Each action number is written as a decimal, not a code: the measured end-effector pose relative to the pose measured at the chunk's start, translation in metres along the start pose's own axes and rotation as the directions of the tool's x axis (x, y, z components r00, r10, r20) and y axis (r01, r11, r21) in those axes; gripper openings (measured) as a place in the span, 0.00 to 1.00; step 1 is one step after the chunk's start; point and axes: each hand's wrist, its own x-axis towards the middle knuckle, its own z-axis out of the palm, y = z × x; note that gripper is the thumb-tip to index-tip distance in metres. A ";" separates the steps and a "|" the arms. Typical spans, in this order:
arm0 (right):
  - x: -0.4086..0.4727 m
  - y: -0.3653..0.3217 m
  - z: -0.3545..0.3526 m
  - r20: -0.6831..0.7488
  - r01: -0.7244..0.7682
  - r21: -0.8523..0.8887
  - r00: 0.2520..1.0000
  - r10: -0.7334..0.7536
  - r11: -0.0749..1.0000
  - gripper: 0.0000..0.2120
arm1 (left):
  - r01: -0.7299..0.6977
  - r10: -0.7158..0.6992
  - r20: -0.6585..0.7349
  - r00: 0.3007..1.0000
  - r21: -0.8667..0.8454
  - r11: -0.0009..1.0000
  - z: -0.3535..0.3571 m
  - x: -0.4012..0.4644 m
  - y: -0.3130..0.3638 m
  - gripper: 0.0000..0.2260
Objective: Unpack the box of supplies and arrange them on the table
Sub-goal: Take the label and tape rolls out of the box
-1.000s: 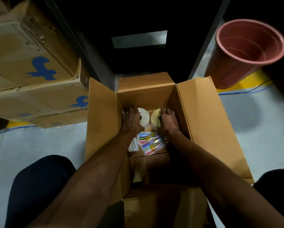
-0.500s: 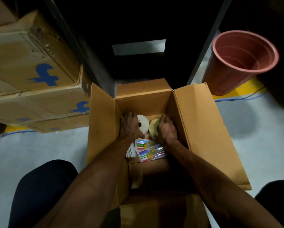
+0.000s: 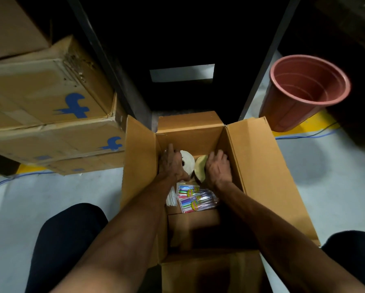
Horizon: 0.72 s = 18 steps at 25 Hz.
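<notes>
Dim light is falling from above, leaving the top centre almost black. The pale floor [image 3: 335, 187] is catching the most light, and a soft round shadow is lying on it right of the open box [image 3: 261, 166]. Wide-angle distortion is bending the edges. The near forearms are blurring slightly; the box's near inside is sinking into shadow.

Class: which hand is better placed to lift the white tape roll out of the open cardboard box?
Left. The left hand already lies on the white tape roll by the open cardboard box's left wall; the right hand grips the yellowish roll.
</notes>
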 end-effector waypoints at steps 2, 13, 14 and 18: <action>-0.004 0.001 -0.010 -0.044 0.038 -0.049 0.998 -0.041 0.998 0.46 | 0.009 -0.010 -0.001 1.000 -0.029 1.000 -0.010 -0.005 0.000 0.40; -0.098 0.032 -0.164 -0.007 0.070 0.261 0.997 -0.071 0.963 0.48 | 0.030 -0.052 -0.059 0.997 -0.318 0.948 -0.136 -0.116 0.017 0.49; -0.113 0.035 -0.184 0.000 0.069 0.320 0.997 -0.072 0.945 0.47 | 0.029 -0.057 -0.079 0.995 -0.312 0.950 -0.156 -0.132 0.020 0.48; -0.173 0.042 -0.263 0.050 0.022 0.470 0.997 -0.051 0.882 0.51 | 0.069 -0.100 -0.041 0.994 -0.472 0.879 -0.235 -0.193 0.033 0.47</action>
